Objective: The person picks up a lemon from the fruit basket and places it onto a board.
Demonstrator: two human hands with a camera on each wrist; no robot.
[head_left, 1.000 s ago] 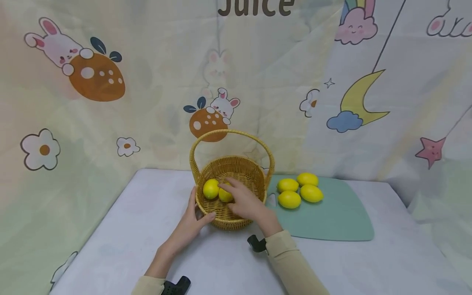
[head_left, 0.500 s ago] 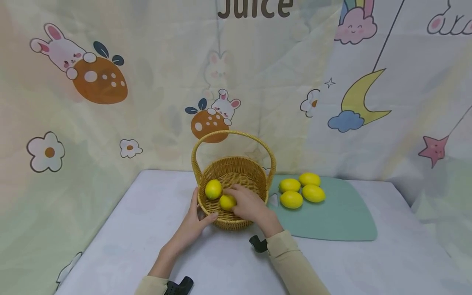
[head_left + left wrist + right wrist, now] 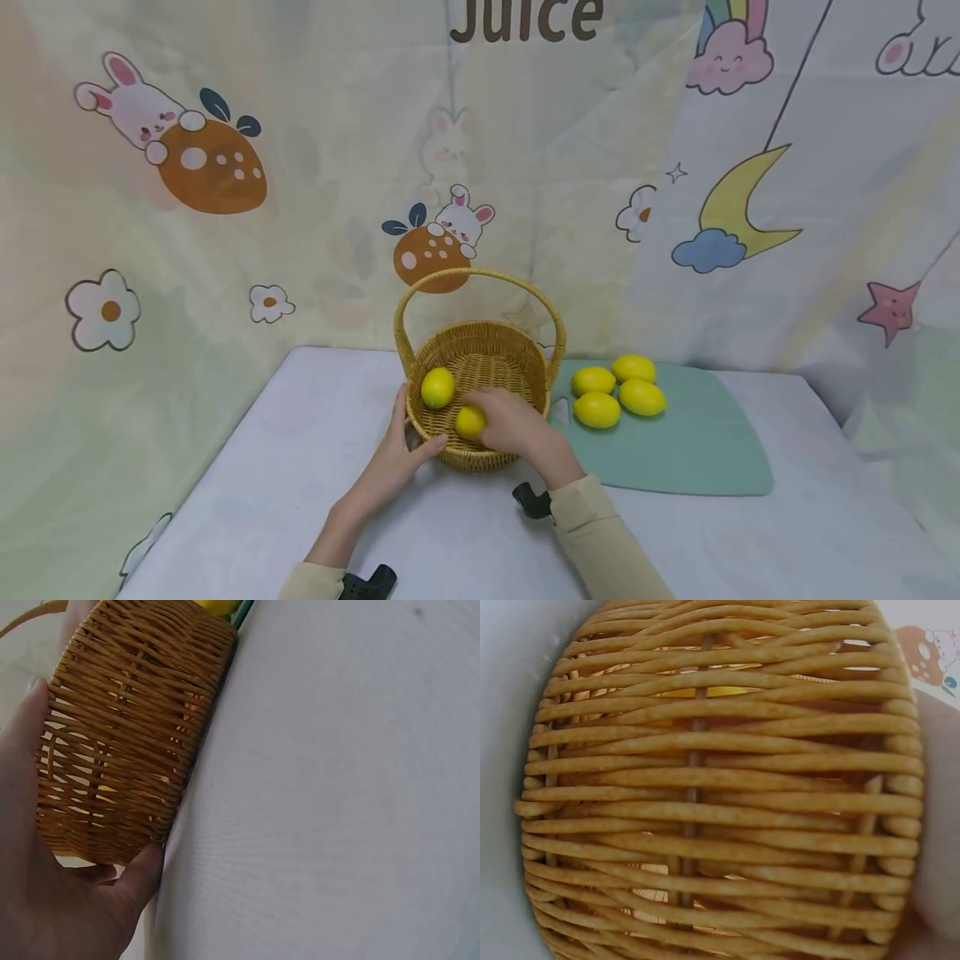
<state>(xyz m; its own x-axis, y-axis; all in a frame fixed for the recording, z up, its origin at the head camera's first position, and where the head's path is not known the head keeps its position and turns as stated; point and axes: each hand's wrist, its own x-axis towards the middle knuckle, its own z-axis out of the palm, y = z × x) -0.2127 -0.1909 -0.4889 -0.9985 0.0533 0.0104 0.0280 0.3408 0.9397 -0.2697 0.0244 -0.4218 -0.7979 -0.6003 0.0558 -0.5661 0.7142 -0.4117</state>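
A woven wicker basket [image 3: 480, 461] with a tall arched handle stands on the white table. My left hand [image 3: 390, 462] holds its left side, the thumb at the front rim and the fingers along the outer wall. Inside, my right hand [image 3: 517, 427] grips a yellow lemon [image 3: 471, 423], its fingertips partly hidden behind the fruit. A second lemon [image 3: 438, 388] lies against the basket's left inner wall. The left wrist view shows the basket's weave [image 3: 135, 727] close to that hand. In the right wrist view the basket wall [image 3: 720, 787] hides most of the right hand.
To the right of the basket lies a green mat [image 3: 697, 450] with several lemons [image 3: 618, 392] grouped near its back left. A printed cloth backdrop [image 3: 330, 167] hangs behind the table. The basket's handle [image 3: 480, 272] arches above its opening.
My right hand's fingers have closed round the lemon and drawn it slightly toward the front right, away from the other lemon. My left hand keeps its hold on the basket.
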